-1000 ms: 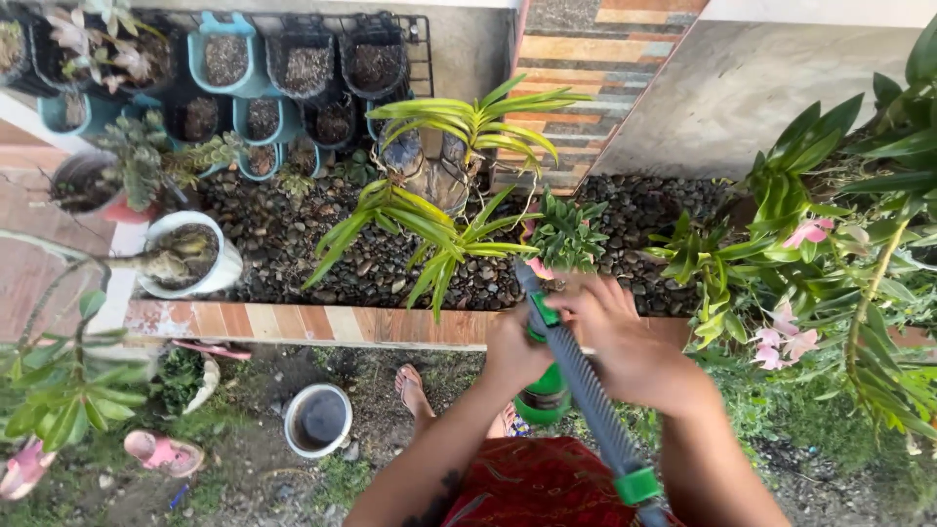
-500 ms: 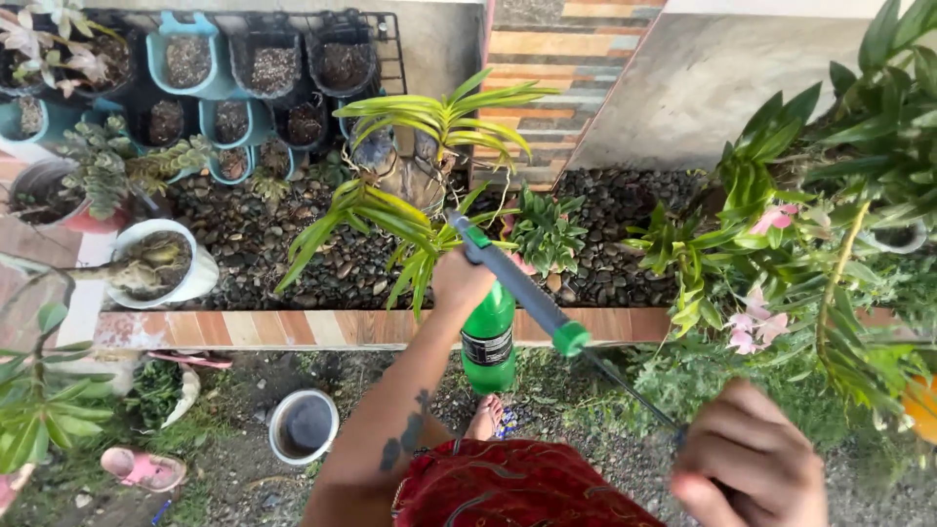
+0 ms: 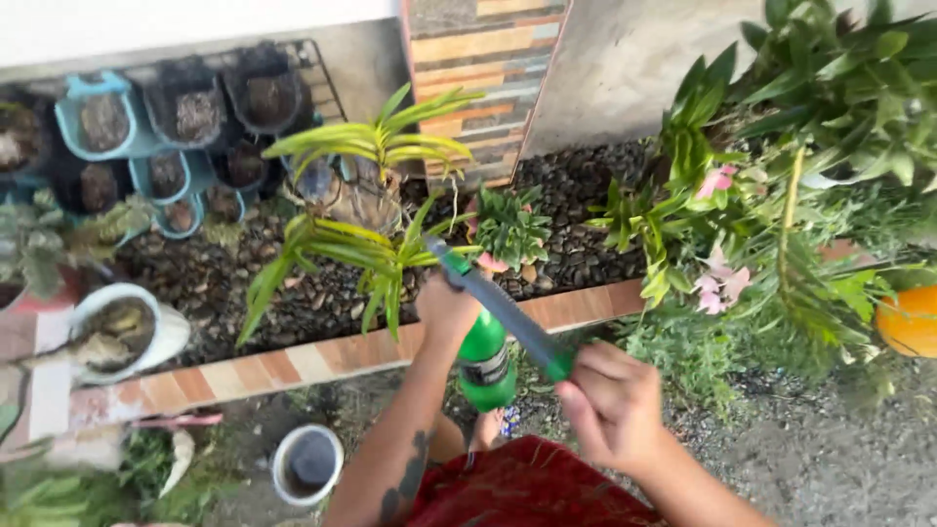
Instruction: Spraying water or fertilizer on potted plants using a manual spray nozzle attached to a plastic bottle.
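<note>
I hold a pump sprayer: a grey pump tube fixed on a green plastic bottle that hangs below it. My left hand grips the top of the bottle where the tube joins it. My right hand is closed around the pump handle at the tube's green rear collar, close against it. The sprayer's front end points at the long-leaved green plants in the pebble bed.
A tiled ledge borders the bed. Blue and black pots sit at the back left, a white pot left, a small bucket below on the ground. Pink-flowered plants crowd the right beside an orange round object.
My right hand, pulled back with the pump rod extended half a second ago, has pushed in against the tube's rear collar. The view has tilted and shifted.
</note>
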